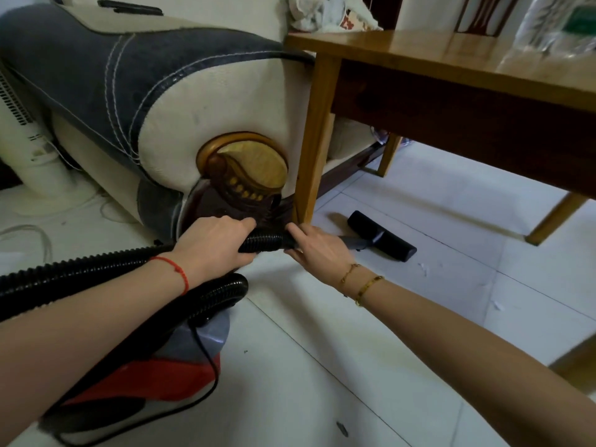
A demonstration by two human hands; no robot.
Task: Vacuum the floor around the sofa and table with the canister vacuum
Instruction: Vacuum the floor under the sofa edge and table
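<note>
Both hands are on the black ribbed hose (263, 241): left hand (214, 243) wraps round it, right hand (314, 248) pinches its front end. Floor nozzle (382, 235) sits on the tiles just past the table leg (311, 156), with the red canister (142, 379) well back from that leg.

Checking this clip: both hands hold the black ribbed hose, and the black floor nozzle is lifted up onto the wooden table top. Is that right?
Not quite. The head view shows the black floor nozzle lying on the white tiled floor beside the wooden table leg, not on top. The left hand and right hand do hold the black ribbed hose.
</note>
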